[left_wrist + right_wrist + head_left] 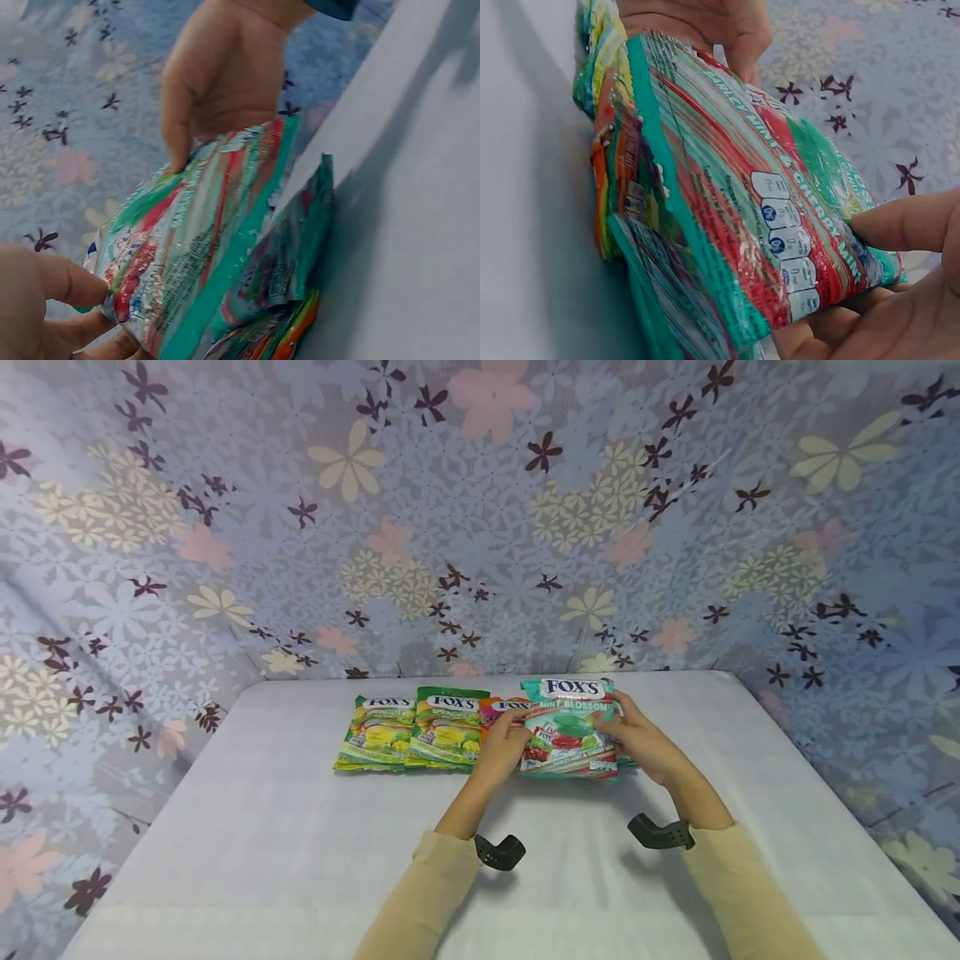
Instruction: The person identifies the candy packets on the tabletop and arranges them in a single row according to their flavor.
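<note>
Both hands hold a teal, red-striped Mint Blossom candy bag (567,745) by its sides, lifted in front of the row of bags. My left hand (501,747) pinches its left side, thumb on the front. On the opposite side, my right hand (643,739) grips it with the thumb in front and the other fingers behind. Behind it, a second teal candy bag (660,292) shows its lower part in the right wrist view. An orange candy bag (495,706) is partly hidden behind the left hand and the held bag.
Two green-yellow Spring Tea candy bags, a left one (375,735) and a right one (447,727), continue the row to the left. The row stands on a white-covered table (262,843), near its back edge. Flower-patterned fabric (465,527) rises behind and at both sides.
</note>
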`<state>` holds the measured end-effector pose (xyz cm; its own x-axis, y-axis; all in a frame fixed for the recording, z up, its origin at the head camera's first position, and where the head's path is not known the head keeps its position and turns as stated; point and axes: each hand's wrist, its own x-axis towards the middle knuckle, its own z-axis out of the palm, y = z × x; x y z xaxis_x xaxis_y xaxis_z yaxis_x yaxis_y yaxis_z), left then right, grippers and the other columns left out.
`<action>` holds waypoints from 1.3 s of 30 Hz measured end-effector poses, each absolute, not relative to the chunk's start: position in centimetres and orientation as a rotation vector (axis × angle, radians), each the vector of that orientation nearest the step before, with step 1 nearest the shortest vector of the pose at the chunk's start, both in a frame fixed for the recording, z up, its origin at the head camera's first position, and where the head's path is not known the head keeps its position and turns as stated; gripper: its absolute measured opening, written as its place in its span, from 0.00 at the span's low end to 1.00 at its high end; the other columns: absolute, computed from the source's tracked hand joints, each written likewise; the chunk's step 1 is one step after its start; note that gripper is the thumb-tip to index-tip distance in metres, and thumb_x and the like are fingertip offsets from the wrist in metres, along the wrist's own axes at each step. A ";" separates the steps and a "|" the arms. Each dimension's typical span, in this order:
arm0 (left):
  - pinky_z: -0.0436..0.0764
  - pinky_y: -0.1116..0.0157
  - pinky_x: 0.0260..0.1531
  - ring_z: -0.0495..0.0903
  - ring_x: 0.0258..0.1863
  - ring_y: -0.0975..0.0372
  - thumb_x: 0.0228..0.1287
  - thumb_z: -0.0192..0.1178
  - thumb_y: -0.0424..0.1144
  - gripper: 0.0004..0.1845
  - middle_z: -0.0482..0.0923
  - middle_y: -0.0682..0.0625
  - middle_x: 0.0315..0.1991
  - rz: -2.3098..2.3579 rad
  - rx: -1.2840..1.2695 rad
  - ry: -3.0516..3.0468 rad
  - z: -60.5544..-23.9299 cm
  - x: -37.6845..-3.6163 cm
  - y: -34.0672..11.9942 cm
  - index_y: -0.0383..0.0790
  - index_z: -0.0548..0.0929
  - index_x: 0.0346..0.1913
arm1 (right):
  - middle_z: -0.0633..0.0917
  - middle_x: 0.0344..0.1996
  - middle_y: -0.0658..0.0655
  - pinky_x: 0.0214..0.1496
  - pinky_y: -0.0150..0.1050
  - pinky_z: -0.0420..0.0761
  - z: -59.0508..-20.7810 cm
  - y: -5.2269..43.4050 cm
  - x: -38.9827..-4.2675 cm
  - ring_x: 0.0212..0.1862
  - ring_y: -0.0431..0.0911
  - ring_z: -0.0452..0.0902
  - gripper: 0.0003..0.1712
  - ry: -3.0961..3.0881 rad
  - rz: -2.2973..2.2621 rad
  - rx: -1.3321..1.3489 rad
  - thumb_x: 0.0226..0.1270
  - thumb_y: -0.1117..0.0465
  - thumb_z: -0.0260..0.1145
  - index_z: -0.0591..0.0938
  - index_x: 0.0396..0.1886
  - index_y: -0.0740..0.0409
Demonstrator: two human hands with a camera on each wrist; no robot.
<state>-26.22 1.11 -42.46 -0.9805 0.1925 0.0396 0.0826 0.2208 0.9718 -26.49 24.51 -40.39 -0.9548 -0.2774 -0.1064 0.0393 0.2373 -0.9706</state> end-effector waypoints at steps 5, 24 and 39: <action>0.69 0.65 0.21 0.64 0.16 0.65 0.68 0.51 0.38 0.23 0.78 0.50 0.31 1.914 0.260 2.378 -42.4 -26.2 0.8 0.43 0.73 0.65 | 0.65 0.64 0.72 0.60 0.54 0.69 -40.7 24.1 -26.4 0.56 0.54 0.73 0.45 2.292 -1.799 -0.214 0.76 0.54 0.53 0.34 0.77 0.52; 0.76 0.66 0.25 0.78 0.24 0.64 0.71 0.54 0.43 0.22 0.85 0.46 0.39 1.963 0.323 2.347 -42.6 -25.9 0.5 0.42 0.72 0.65 | 0.67 0.65 0.71 0.50 0.46 0.74 -39.2 22.9 -24.6 0.52 0.51 0.75 0.44 2.383 -1.839 -0.257 0.77 0.58 0.53 0.34 0.77 0.52; 0.64 0.66 0.16 0.62 0.12 0.64 0.71 0.56 0.42 0.22 0.79 0.48 0.23 1.962 0.365 2.385 -42.9 -25.8 0.3 0.41 0.71 0.65 | 0.69 0.63 0.71 0.50 0.46 0.77 -39.1 22.4 -24.5 0.57 0.59 0.73 0.41 2.419 -1.859 -0.296 0.76 0.65 0.52 0.40 0.78 0.50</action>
<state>-25.82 0.31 -42.85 -0.9719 0.2003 0.1238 0.1601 0.1764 0.9712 -24.54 22.43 -39.09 -0.9784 -0.1987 0.0568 -0.1060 0.2464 -0.9634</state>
